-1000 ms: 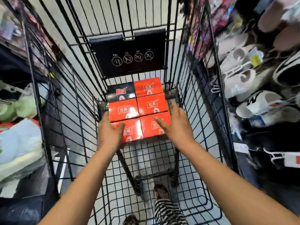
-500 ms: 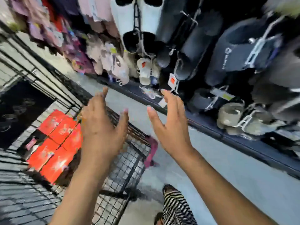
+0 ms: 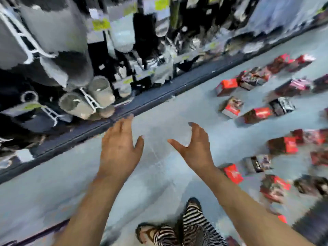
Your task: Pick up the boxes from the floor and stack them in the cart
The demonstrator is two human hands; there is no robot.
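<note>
Several red and black boxes lie scattered on the pale floor at the right, blurred by motion; the closest is a red box (image 3: 232,173) just right of my right wrist, others lie farther off, such as a red box (image 3: 226,86). My left hand (image 3: 119,148) is held out above bare floor with fingers straight and nothing in it. My right hand (image 3: 195,145) hovers beside it, fingers loosely bent, empty. The cart is out of view.
A low dark shelf edge (image 3: 142,102) runs diagonally across the left, with slippers (image 3: 85,102) and tagged goods hanging above it. My striped trouser legs and sandals (image 3: 186,228) are at the bottom centre. Bare floor (image 3: 159,166) lies under my hands.
The view has swung right, away from the cart with its stacked red boxes, to the floor where the boxes lie. Both hands left the cart and stay empty.
</note>
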